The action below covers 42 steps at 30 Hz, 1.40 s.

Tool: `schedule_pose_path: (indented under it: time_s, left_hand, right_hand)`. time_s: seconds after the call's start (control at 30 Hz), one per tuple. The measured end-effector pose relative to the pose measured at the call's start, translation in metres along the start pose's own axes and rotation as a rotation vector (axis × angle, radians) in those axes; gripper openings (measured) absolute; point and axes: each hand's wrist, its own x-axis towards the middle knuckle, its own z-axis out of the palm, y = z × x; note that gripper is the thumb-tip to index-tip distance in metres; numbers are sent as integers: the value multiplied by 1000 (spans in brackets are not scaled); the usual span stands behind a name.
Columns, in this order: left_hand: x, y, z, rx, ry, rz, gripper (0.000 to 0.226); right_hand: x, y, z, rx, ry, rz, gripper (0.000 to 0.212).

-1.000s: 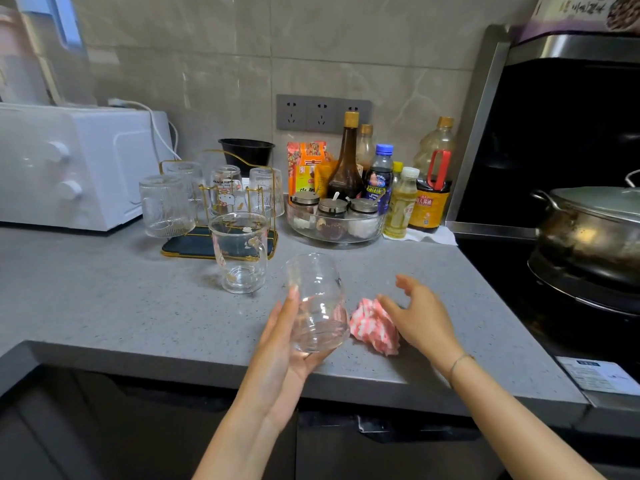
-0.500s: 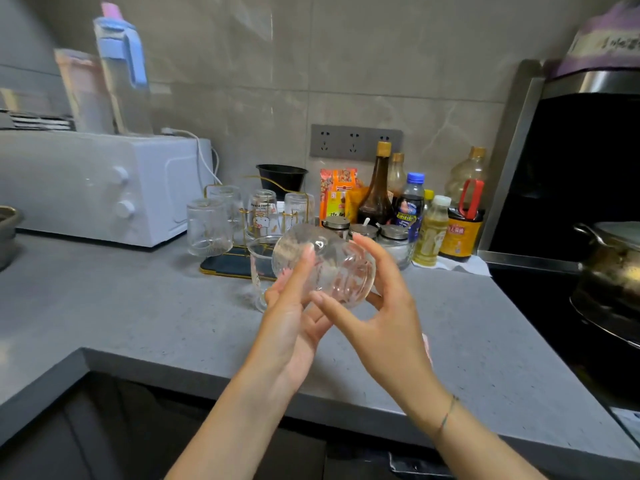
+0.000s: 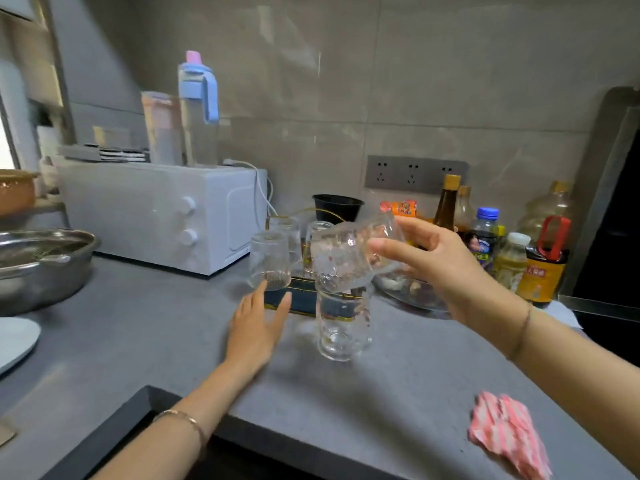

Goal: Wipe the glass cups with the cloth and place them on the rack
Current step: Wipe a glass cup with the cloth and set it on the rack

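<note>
Our left hand (image 3: 256,327) is spread flat and holds nothing, low over the counter (image 3: 138,327), fingertips by the rack (image 3: 298,303) with its upturned cups (image 3: 270,261). Just right, a second cup (image 3: 343,327) stands upright. Above it our right hand (image 3: 440,268) grips a glass cup (image 3: 346,258) tipped sideways. The pink cloth (image 3: 505,434) lies well apart, front right.
</note>
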Motion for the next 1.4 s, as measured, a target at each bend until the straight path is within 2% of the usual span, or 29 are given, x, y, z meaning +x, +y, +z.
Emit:
schedule_pose_path:
  time_s: [0.07, 0.13, 0.2, 0.3, 0.4, 0.53, 1.4]
  left_hand:
    - [14, -26, 6, 194, -7, -26, 85]
    - [18, -39, 10, 296, 9, 2, 95]
    - [21, -49, 11, 306, 22, 30, 98]
    - [23, -53, 14, 292, -18, 38, 83]
    - [27, -57, 18, 374, -60, 21, 67]
    - [32, -59, 21, 412, -65, -5, 66]
    - [28, -54, 19, 353, -52, -56, 85]
  right_hand:
    - [18, -2, 11, -38, -32, 13, 88]
    - [33, -5, 16, -82, -57, 0, 81]
    - [54, -5, 24, -137, -73, 0, 75]
    - [83, -5, 33, -232, -97, -10, 81]
    - [106, -2, 45, -307, -127, -42, 68]
    - [130, 9, 60, -382, -190, -43, 71]
    - [164, 67, 103, -526, -373, 80, 74]
